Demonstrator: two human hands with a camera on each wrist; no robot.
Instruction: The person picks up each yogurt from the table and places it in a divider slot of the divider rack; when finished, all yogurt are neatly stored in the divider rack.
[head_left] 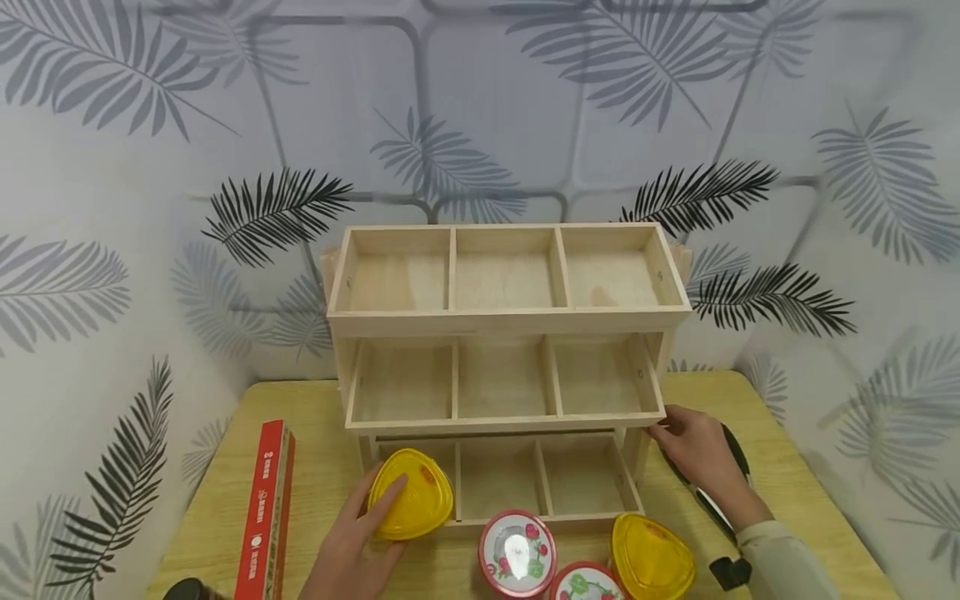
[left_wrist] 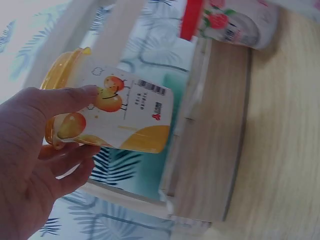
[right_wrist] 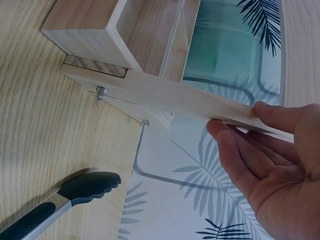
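Note:
My left hand grips a cup with a yellow lid, held over the left part of the lowest tier of a wooden three-tier rack. In the left wrist view the cup lies tilted, showing a white side with orange fruit pictures and a barcode. The thumb is on its side and the fingers are beneath. My right hand pinches the rack's right side post between thumb and fingers. Each tier has three compartments, and those of the upper two hold nothing.
Two round cups with strawberry lids and another yellow-lidded cup stand before the rack. Black-tipped tongs lie to the right. A long red box lies at left, near a dark round lid. Patterned cloth hangs behind.

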